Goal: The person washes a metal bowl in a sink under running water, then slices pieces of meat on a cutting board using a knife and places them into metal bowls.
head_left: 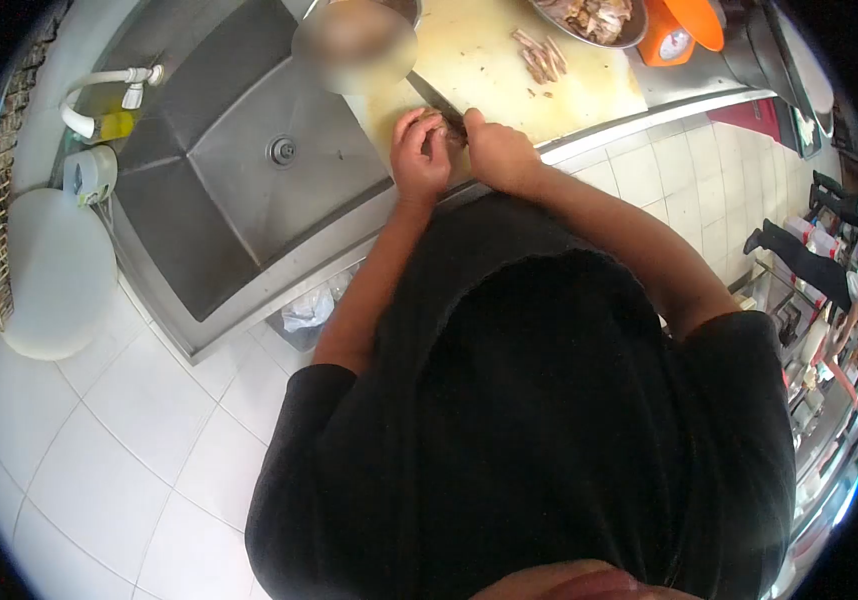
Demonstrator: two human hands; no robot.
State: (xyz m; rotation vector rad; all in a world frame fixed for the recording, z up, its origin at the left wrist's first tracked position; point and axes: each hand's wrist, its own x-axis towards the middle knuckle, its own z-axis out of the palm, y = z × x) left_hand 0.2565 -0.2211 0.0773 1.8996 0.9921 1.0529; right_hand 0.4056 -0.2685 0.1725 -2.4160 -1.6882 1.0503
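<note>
My right hand (501, 154) is closed round the handle of a knife, whose dark blade (431, 95) points up and left over the yellowish cutting board (589, 92). Just left of it, my left hand (421, 158) has its fingers curled against a small dark piece of food (456, 128) beside the blade; the fingers partly hide this piece. A small pile of light strips (540, 57) lies farther up the board. Behind it stands a metal bowl (633, 35) with chunks that look like meat.
A steel sink (249, 190) is on the left, with a white faucet (79, 110). A blurred round container (354, 45) stands at the board's left end. An orange scale (667, 42) is at the upper right. Farther right, another person's dark-clothed legs (809, 262) show.
</note>
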